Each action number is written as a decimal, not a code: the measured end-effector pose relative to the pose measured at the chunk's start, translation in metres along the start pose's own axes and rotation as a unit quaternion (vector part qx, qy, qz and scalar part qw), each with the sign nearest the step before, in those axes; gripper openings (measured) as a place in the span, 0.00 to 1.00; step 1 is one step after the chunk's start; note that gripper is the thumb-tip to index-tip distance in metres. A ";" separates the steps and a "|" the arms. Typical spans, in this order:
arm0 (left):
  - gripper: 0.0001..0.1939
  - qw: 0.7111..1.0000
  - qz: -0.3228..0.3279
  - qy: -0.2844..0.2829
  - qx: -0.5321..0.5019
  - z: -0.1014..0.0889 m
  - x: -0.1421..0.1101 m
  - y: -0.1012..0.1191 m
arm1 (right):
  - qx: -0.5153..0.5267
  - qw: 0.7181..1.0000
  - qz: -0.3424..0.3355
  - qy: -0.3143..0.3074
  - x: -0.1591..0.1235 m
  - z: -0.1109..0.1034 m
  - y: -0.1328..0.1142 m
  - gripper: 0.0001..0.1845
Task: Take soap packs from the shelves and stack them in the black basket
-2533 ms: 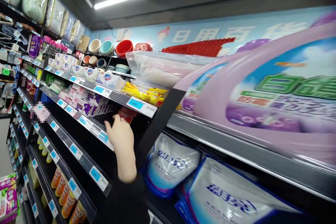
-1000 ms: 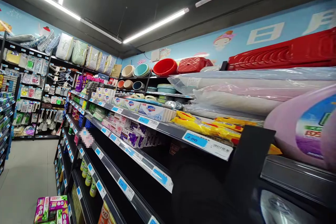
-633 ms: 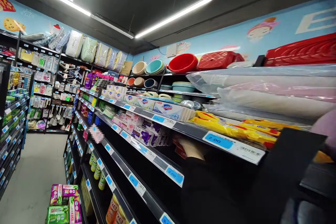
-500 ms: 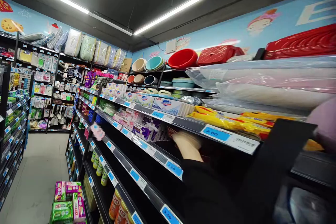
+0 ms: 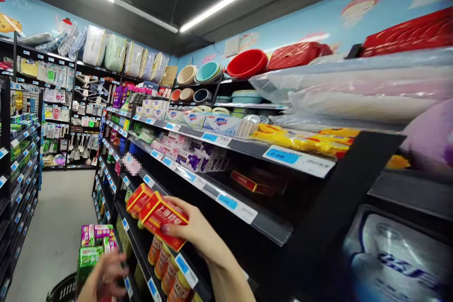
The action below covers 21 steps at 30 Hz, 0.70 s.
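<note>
My right hand (image 5: 198, 231) grips red-and-gold soap boxes (image 5: 163, 219) with Chinese lettering, thumb in front and fingers over the top. At least two boxes show, held tilted in front of the lower shelves. Low on the left is my left hand (image 5: 108, 269), somewhat blurred, its fingers apart and nothing seen in them. It is near stacked green and purple packs (image 5: 90, 254). Farther back on the middle shelf lies another red box (image 5: 249, 182), partly in shadow.
A black basket (image 5: 62, 288) shows at the bottom left. Purple-and-white LUX soap boxes (image 5: 193, 158) line the middle shelf, with yellow packets (image 5: 293, 140) above. Orange canisters (image 5: 170, 271) stand below. A dark upright panel (image 5: 368, 165) rises at right; the aisle floor (image 5: 60, 207) runs left.
My right hand has come out of the middle shelf, down and left, with red soap boxes in it. My left hand has entered at the lower left.
</note>
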<state>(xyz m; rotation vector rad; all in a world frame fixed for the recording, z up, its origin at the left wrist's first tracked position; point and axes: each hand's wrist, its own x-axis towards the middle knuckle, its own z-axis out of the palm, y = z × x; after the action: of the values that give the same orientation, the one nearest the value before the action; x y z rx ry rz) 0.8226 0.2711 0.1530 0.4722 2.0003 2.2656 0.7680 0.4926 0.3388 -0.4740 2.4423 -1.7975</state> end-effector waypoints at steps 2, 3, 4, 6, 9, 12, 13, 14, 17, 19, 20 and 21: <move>0.53 0.994 0.075 0.037 -0.074 -0.009 0.003 0.007 | 0.061 0.984 0.060 -0.155 -0.007 0.034 0.008 0.37; 0.54 0.986 0.138 0.055 -0.075 -0.014 0.000 0.010 | 0.073 0.971 0.088 -0.209 -0.009 0.048 0.012 0.34; 0.54 0.980 0.180 0.062 -0.060 -0.019 -0.006 0.014 | 0.081 0.958 0.110 -0.251 -0.011 0.060 0.017 0.31; 0.48 0.982 0.181 0.045 -0.022 -0.028 -0.022 0.021 | 0.087 0.941 0.136 -0.299 -0.014 0.078 0.028 0.27; 0.41 0.991 0.100 0.036 0.077 -0.034 -0.050 0.027 | 0.042 0.936 0.144 -0.318 -0.013 0.095 0.050 0.24; 0.41 0.992 0.038 0.055 0.110 -0.034 -0.065 0.024 | 0.000 0.929 0.154 -0.337 -0.013 0.108 0.073 0.24; 0.41 0.994 0.007 0.063 0.091 -0.032 -0.068 0.022 | 0.002 0.927 0.156 -0.342 -0.014 0.112 0.080 0.25; 0.41 0.995 -0.025 0.073 0.065 -0.031 -0.069 0.019 | 0.003 0.928 0.153 -0.341 -0.015 0.116 0.085 0.27; 0.40 0.990 -0.078 0.116 0.015 -0.027 -0.072 0.007 | -0.008 0.952 0.107 -0.285 -0.023 0.121 0.097 0.28; 0.41 0.986 -0.073 0.151 0.002 -0.024 -0.075 0.000 | 0.019 0.963 0.068 -0.258 -0.033 0.119 0.102 0.30; 0.42 0.983 -0.070 0.170 -0.009 -0.022 -0.076 -0.003 | 0.045 0.962 0.056 -0.262 -0.038 0.117 0.103 0.32; 0.43 0.979 -0.069 0.189 -0.023 -0.021 -0.078 -0.005 | 0.069 0.959 0.050 -0.270 -0.045 0.115 0.104 0.35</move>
<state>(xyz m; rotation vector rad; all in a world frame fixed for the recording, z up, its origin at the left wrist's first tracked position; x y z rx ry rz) 0.8899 0.2315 0.1326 -0.1114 2.0512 2.4525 0.8170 0.4279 0.1990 -0.7045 1.9224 -1.5298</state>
